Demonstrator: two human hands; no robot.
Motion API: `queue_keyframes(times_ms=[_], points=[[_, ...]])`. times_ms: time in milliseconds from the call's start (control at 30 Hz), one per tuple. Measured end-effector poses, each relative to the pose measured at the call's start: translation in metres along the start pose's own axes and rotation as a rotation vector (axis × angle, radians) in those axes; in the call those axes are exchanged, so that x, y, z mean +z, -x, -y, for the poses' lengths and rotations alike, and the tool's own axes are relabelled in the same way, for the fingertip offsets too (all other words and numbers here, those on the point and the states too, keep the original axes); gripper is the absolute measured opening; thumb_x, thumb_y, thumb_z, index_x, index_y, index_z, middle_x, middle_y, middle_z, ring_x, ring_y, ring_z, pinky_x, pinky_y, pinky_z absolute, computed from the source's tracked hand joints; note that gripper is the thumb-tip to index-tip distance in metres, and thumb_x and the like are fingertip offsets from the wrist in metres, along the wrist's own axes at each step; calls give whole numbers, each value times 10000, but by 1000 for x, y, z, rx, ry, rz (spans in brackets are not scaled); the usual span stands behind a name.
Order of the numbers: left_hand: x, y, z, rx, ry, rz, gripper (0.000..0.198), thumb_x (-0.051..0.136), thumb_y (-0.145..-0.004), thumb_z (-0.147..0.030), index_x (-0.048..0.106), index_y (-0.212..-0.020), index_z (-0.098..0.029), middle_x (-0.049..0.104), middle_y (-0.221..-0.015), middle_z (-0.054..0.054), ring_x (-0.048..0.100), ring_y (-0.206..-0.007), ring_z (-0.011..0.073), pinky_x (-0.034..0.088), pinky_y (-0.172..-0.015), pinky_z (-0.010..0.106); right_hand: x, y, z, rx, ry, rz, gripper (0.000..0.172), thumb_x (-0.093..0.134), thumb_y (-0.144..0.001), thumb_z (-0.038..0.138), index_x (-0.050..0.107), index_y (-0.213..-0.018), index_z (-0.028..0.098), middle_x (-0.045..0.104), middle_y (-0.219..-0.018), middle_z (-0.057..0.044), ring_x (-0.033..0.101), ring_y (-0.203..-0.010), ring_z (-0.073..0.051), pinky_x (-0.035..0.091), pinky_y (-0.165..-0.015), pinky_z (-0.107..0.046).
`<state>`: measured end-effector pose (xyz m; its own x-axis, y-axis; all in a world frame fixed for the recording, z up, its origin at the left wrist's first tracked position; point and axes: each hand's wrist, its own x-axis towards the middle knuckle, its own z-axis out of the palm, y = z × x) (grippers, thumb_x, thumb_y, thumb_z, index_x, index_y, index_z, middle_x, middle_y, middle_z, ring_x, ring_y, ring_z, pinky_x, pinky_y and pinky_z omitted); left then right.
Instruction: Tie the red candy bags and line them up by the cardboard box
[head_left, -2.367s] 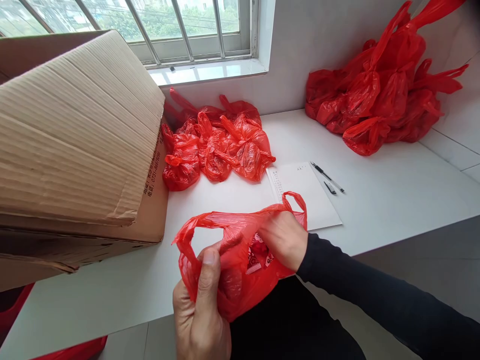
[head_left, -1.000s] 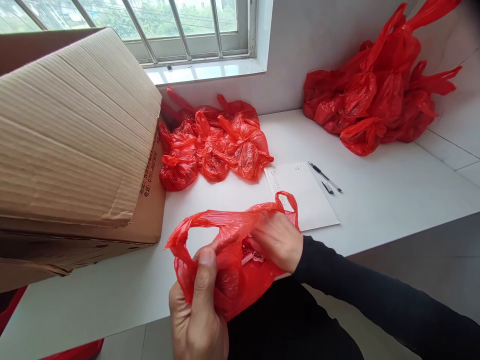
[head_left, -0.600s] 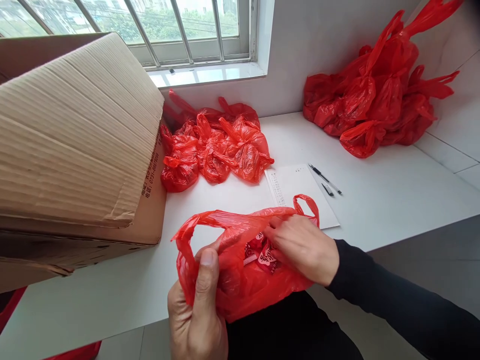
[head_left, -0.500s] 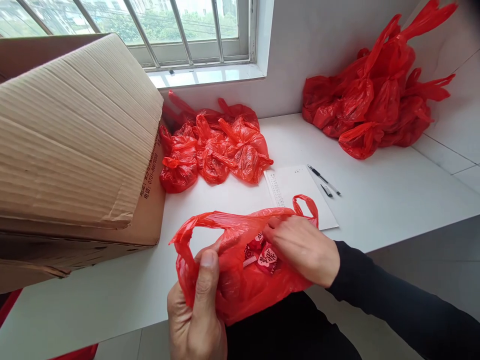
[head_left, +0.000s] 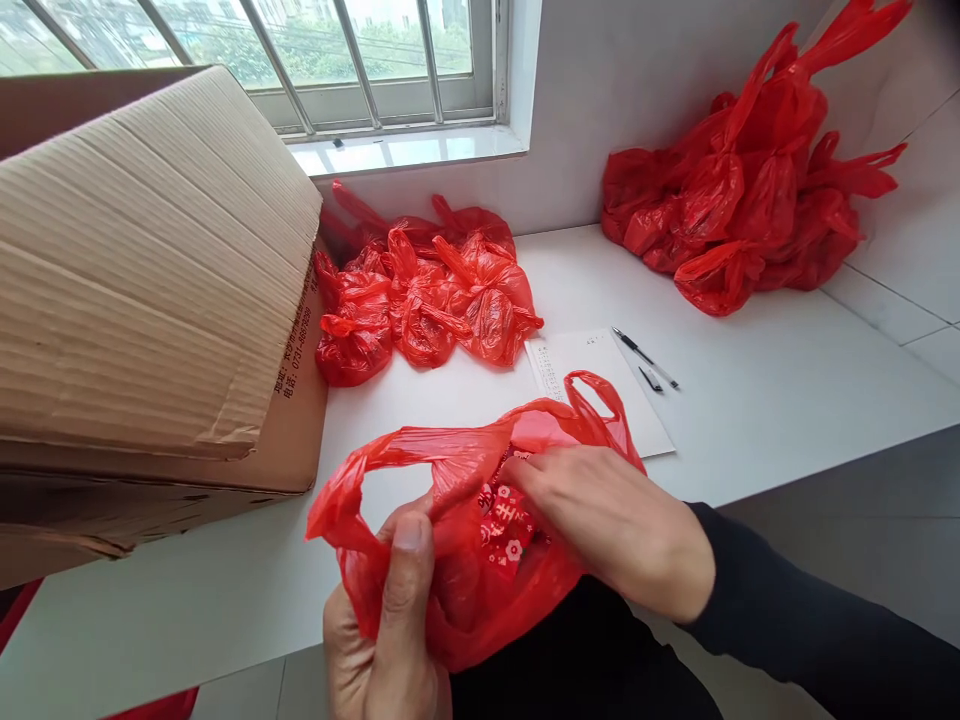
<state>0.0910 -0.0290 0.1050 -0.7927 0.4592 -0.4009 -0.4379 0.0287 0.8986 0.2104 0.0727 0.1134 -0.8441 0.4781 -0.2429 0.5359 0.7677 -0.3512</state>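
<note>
One head-worn camera looks forward and down, close above the white table [head_left: 750, 400], towards the barred window [head_left: 397, 45]

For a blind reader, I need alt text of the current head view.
A person's left hand holds a red plastic bag open while the right hand reaches into it, where printed red packets show. On the white table are more red bags, paper, a pen and a cardboard box.

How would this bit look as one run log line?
left grip: holding red bag | right grip: partly inside bag's opening, at red printed packets, hold unclear | beyond bag: paper, pen
</note>
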Motion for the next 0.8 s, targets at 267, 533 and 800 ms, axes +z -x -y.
queue_keyframes(times_ms=[267, 533, 800], points=[[1, 5, 1, -59, -21, -5, 395, 863, -656, -538, 800, -913, -246, 797, -867, -16, 750, -917, 215, 616, -748, 208, 30, -2, -26, -16, 94, -66, 106, 527, -896, 117, 607, -930, 179, 653, -800, -45, 588, -699, -201, 301, -571, -335], [4, 6, 4, -74, -9, -7, 395, 875, -630, -553, 792, -899, -276, 793, -873, -25, 739, -972, 229, 615, -748, 204, 33, -7, -30, 23, 143, -43, 155, 536, -801, 59, 601, -911, 146, 659, -831, -75, 587, -676, -212, 295, -558, -341], [4, 2, 3, 3, -15, -79, 396, 832, -680, -553, 785, -952, -268, 792, -926, -12, 737, -963, 243, 619, -692, 213, 16, 0, -22, 24, 243, -34, 184, 524, -870, 14, 609, -901, 174, 657, -845, -74, 628, -754, -243, 390, -585, -347]])
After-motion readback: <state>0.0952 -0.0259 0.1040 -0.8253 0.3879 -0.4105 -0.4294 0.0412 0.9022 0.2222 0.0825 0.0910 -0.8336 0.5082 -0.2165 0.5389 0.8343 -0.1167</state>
